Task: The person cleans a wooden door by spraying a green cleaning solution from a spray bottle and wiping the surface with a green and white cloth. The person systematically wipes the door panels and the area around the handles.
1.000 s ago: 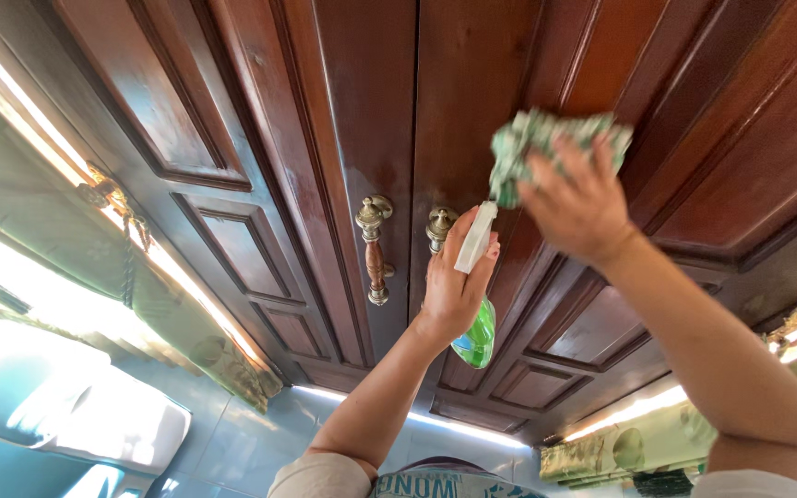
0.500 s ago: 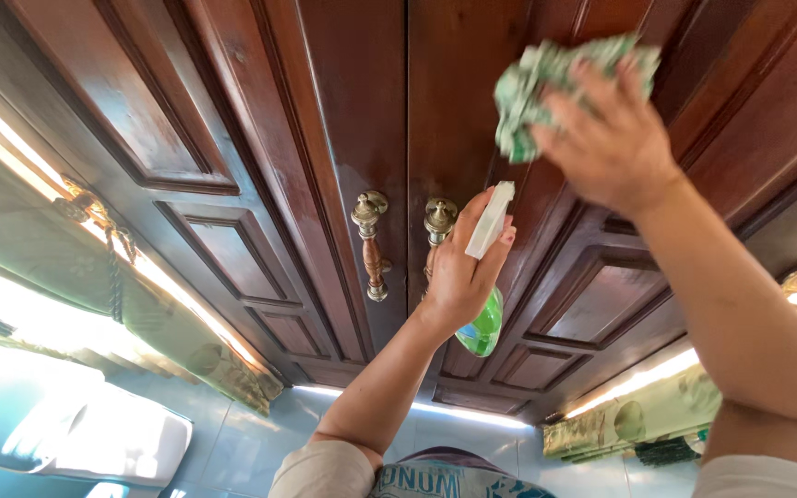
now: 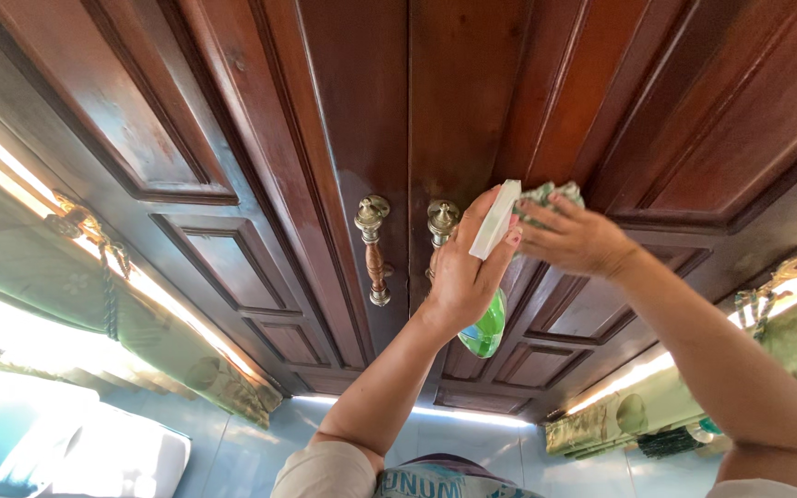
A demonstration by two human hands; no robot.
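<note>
Dark wooden double doors (image 3: 352, 101) fill the view, with two brass handles (image 3: 373, 249) either side of the centre seam. At about 5 o'clock from those handles, a green spray bottle (image 3: 485, 325) is clamped in the left hand (image 3: 461, 277); its long axis runs from 6 to 12 o'clock, white nozzle (image 3: 496, 219) uppermost. Just at 3 o'clock of the nozzle, a green cloth (image 3: 546, 195) is bunched in the closed right hand (image 3: 576, 242) against the door.

A green spray bottle (image 3: 484, 325) with a white nozzle is gripped in the left hand (image 3: 461, 272), in front of the wooden doors. No labels, signs or screens are visible.
</note>
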